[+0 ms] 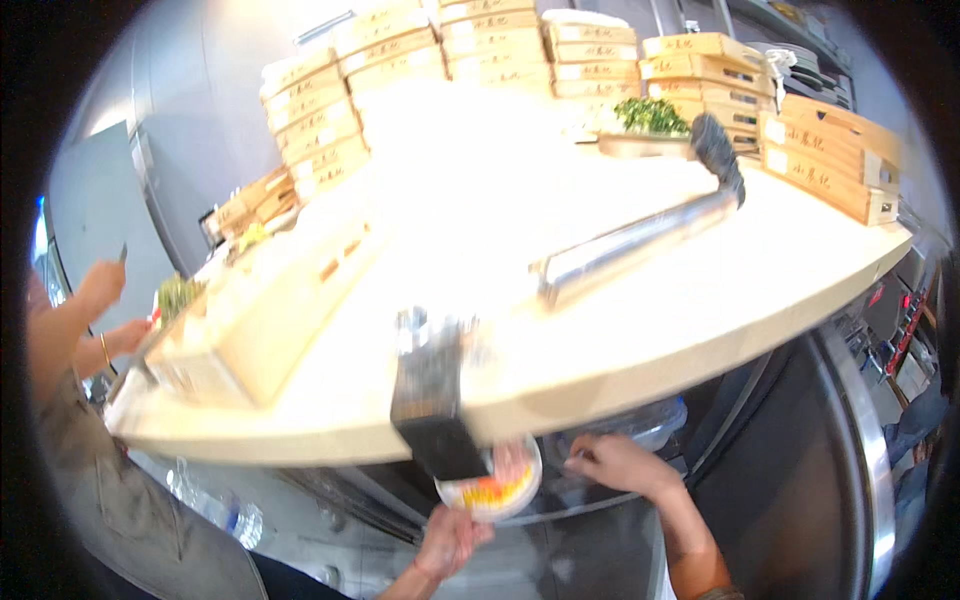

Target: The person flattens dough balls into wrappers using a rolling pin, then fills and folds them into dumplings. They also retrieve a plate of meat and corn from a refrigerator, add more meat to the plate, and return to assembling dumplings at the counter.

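My left hand grips the near rim of a round white dish. Yellow and orange pieces of food and something pink, like sliced meat, lie in the dish. A black rectangular block at the counter's edge hides part of it. Below the counter, my right hand reaches in with curled fingers, beside a clear plastic container. Blur hides whether those fingers hold anything. Behind the right forearm stands a dark, metal-edged door panel.
Stacked wooden trays line the back of the wooden counter. A metal bar with a black grip and a tray of chopped greens lie on it. A long wooden box is at left, near another person's hand holding a small blade.
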`<action>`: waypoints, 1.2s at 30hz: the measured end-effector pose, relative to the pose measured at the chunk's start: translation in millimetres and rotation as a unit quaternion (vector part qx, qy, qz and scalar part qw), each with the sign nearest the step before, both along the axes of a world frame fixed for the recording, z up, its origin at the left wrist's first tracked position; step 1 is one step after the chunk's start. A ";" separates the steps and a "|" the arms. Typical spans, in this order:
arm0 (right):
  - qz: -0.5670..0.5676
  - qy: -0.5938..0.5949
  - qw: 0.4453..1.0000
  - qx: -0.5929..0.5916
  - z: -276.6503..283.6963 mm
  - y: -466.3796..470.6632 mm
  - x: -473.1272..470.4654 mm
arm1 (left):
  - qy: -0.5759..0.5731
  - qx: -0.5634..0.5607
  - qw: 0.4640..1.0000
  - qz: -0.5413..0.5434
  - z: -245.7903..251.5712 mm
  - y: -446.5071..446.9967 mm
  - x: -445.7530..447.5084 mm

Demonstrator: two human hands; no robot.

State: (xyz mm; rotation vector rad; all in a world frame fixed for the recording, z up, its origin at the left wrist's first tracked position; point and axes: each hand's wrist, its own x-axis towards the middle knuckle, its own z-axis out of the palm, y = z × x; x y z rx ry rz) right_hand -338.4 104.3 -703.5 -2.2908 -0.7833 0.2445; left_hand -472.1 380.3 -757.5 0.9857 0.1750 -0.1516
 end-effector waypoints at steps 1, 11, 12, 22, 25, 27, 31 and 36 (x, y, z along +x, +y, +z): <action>0.019 0.050 0.999 -0.010 5.0 4.4 5.4 | -0.019 -0.110 0.993 -0.030 0.8 -1.9 -14.2; -0.066 -0.092 0.992 -0.053 -81.3 -16.9 -32.2 | 0.277 -0.049 0.956 -0.084 82.9 -38.7 -169.4; -0.113 0.017 0.986 -0.119 -84.0 -11.7 -46.0 | 0.277 -0.048 0.955 -0.090 104.7 -41.5 -175.3; 0.076 0.272 0.932 -0.228 119.4 -55.8 -276.6 | 0.197 0.016 0.969 -0.149 360.4 -63.5 -229.1; 0.043 0.359 0.884 -0.295 185.1 -72.0 -341.5 | 0.172 -0.075 0.973 -0.137 413.5 -64.9 -200.2; -0.030 0.256 0.938 -0.232 224.7 -79.2 -367.6 | 0.142 -0.159 0.970 -0.121 439.2 -62.4 -169.1; -0.055 0.211 0.968 -0.128 286.3 -95.2 -366.0 | -0.010 -0.175 0.979 -0.101 459.6 -74.1 -82.0; -0.143 0.219 0.959 -0.111 321.1 -119.4 -390.7 | 0.026 -0.160 0.986 -0.033 412.2 -86.3 27.4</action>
